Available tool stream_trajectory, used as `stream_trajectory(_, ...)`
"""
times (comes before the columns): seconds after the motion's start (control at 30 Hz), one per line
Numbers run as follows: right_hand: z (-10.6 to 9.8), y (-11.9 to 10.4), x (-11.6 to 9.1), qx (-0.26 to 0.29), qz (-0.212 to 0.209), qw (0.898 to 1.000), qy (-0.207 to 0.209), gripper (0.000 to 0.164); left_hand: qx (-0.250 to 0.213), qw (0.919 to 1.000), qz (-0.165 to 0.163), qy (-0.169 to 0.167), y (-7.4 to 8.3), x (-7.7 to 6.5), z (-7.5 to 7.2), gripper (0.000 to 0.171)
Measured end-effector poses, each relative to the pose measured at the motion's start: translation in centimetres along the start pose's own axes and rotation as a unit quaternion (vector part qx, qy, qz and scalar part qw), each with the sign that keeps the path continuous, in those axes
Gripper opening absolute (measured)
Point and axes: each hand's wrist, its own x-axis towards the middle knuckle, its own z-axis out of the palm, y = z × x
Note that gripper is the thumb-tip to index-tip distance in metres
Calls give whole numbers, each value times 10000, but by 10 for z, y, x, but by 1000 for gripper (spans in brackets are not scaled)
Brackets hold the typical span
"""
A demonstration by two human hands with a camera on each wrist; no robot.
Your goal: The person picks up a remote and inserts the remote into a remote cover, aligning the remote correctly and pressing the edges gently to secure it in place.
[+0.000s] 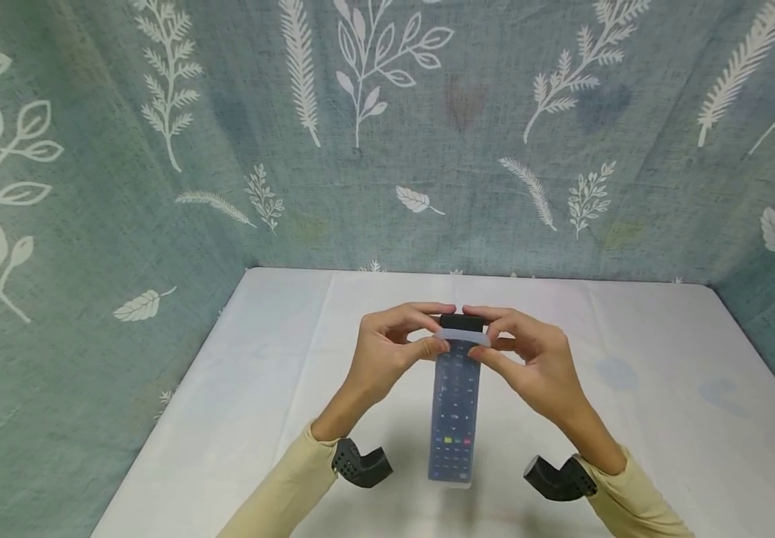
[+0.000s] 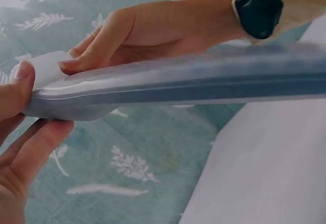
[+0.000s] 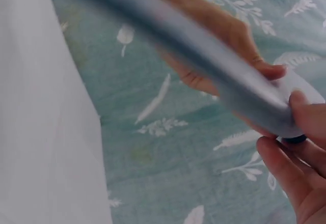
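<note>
A long remote control [image 1: 454, 407] with rows of small buttons hangs above the table inside a translucent cover [image 1: 462, 338]. Its black top end [image 1: 461, 322] sticks out past the cover's rim. From the left, my left hand [image 1: 390, 347] pinches the cover's rim between thumb and fingers. My right hand [image 1: 528, 355] pinches the same rim from the right, its thumb on the front. The left wrist view shows the covered remote from the side, with my left hand [image 2: 30, 152] at its end. In the right wrist view, my right hand [image 3: 300, 163] grips that end.
Below the hands lies a white-covered table [image 1: 333, 329]. A grey-green curtain [image 1: 387, 209] with white leaf prints surrounds it at the back and sides. Black wrist cameras [image 1: 362, 465] are strapped over both sleeves [image 1: 286, 486].
</note>
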Motion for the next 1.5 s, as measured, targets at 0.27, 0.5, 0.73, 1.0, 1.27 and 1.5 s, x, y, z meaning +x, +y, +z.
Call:
stream_trajectory(0.27, -5, 3, 2, 14, -400, 9991, 119, 29, 54, 9989, 340, -312, -3, -4, 5, 23)
stream_trajectory(0.5, -4, 3, 4, 308, -968, 9948, 77, 14, 461, 9947, 920, -38, -2, -5, 8, 8)
stream_trajectory(0.73, 2, -3, 13, 230, -1286, 9905, 432, 22, 767, 9844, 1437, 661, -1, 5, 19, 10)
stream_trajectory(1.0, 4, -6, 28, 472, -1385, 9864, 751, 23, 850, 9753, 1674, 1167, 7, 14, 26, 9)
stream_trajectory(1.27, 6, -7, 33, 618, -1313, 9852, 916, 19, 764, 9746, 1658, 1295, 9, 17, 27, 11)
stream_trajectory(1.5, 4, -9, 31, 536, -1241, 9849, 1082, 21, 564, 9791, 1560, 1174, 12, 18, 29, 10)
